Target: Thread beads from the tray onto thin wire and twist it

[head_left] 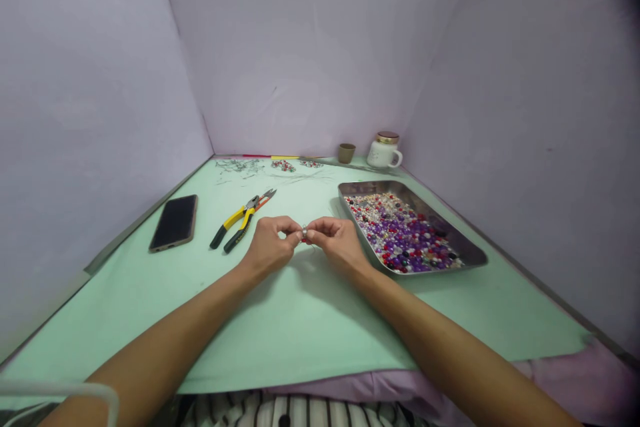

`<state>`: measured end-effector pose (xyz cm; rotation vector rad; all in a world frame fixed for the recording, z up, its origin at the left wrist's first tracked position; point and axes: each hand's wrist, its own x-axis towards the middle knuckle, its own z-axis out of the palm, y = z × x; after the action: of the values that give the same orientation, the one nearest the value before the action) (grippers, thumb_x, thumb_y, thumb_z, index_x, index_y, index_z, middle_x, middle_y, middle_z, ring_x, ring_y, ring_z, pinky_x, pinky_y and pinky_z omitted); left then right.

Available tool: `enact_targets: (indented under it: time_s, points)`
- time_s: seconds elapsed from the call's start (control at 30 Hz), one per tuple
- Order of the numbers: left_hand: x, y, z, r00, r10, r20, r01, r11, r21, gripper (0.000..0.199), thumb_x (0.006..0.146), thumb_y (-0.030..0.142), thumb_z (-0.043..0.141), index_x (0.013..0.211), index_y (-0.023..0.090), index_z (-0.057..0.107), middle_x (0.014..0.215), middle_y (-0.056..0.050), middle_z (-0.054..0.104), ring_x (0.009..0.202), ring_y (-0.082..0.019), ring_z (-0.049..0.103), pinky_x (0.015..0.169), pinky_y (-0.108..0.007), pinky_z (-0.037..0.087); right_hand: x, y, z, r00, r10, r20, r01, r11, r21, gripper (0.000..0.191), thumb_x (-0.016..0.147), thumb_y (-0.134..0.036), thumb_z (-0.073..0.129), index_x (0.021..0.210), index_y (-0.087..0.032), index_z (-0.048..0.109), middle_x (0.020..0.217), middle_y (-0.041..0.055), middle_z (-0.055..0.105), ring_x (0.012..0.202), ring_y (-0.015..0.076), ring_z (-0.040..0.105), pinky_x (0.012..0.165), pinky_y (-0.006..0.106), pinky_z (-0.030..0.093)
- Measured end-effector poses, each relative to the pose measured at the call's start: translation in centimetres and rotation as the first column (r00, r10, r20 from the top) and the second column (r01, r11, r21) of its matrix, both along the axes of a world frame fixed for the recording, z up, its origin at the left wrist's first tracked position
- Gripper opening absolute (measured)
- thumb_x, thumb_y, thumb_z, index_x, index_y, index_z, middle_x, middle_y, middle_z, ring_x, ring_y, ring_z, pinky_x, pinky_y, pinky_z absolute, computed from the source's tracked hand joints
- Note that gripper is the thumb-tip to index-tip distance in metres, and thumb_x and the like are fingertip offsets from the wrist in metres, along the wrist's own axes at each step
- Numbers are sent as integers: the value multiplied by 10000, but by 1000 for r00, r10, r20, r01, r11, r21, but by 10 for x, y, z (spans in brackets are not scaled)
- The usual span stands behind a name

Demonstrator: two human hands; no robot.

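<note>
both hands are pinched closed on a small cluster of beads (304, 232), silver and red, held in front of the person, over the middle of the green table (250, 340). the left hand (273, 240) grips one side with thumb and finger, the right hand (340, 243) the other; the fingertips cover most of it, so its full shape cannot be told. a thin wire end hangs below.

just beside the right hand is a metal tray (463, 248), its near side close to the wrist, with loose beads (407, 237) in purple, red, white and black. near the left hand lie yellow-and-black pliers (234, 220), with a red-marked tool (266, 199) at their tip, and farther left a phone (173, 222).

toward the back wall are wire pieces (237, 165), two beaded bunches (283, 165), a brown cup (346, 153) and a lidded white mug (383, 155). a pale tube (75, 389) crosses in front of the left forearm.
</note>
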<state>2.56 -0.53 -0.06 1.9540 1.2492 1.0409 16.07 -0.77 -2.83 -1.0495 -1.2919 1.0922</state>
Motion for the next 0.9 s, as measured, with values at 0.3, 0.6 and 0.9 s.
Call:
enact_targets:
  time_s: [0.3, 0.6, 0.9]
  points:
    - [-3, 12, 0, 986, 64, 155, -25, 971, -239, 116, 611, 217, 546, 553, 122, 577, 473, 23, 513, 493, -87, 439, 506, -218, 345, -2, 4, 4, 997, 3, -73, -10, 996, -86, 157, 539, -227, 661, 664, -138, 629, 610, 17, 618, 558, 114, 544, 594, 262, 436]
    - [-3, 10, 4, 989, 32, 147, 5, 969, -248, 118, 595, 234, 572, 611, 123, 609, 494, 25, 530, 487, -83, 440, 499, -217, 339, -2, 5, 2, 995, -47, -89, 38, 995, -97, 186, 533, -246, 668, 672, -134, 617, 586, 11, 600, 523, 107, 534, 574, 277, 458]
    - [-5, 17, -2, 962, 33, 272, 58, 946, -319, 86, 590, 220, 569, 572, 137, 580, 469, 25, 524, 504, -88, 473, 561, -233, 375, -1, 3, 5, 1000, -26, -12, 26, 1000, -8, 198, 552, -233, 668, 724, -144, 630, 685, 32, 628, 636, 130, 570, 633, 279, 461]
